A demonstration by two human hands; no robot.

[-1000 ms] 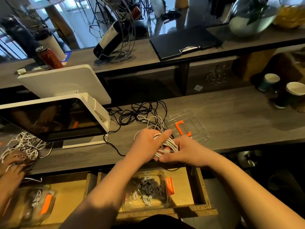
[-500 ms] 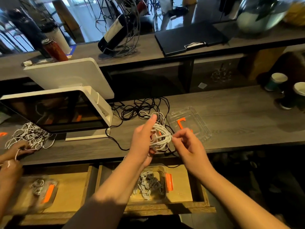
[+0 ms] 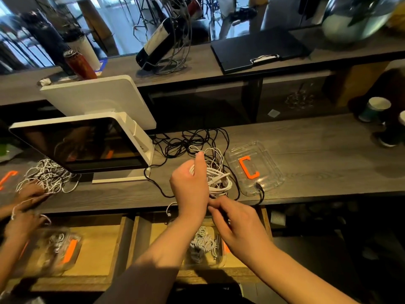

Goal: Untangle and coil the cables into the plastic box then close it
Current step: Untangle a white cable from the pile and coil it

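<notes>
Above the plastic box [image 3: 206, 244], left hand [image 3: 190, 189] grips white cables [image 3: 219, 178]; no writing legible.

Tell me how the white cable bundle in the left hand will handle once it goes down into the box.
The white cable bundle looks floppy: loose loops stick out past the left hand. It probably springs open once the grip loosens. It may also drag the black cable tangled beside it.

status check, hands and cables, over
Left hand grips white coil. Right hand pinches its cable end. Box open below, lid off. Black cables tangled alongside.
</notes>
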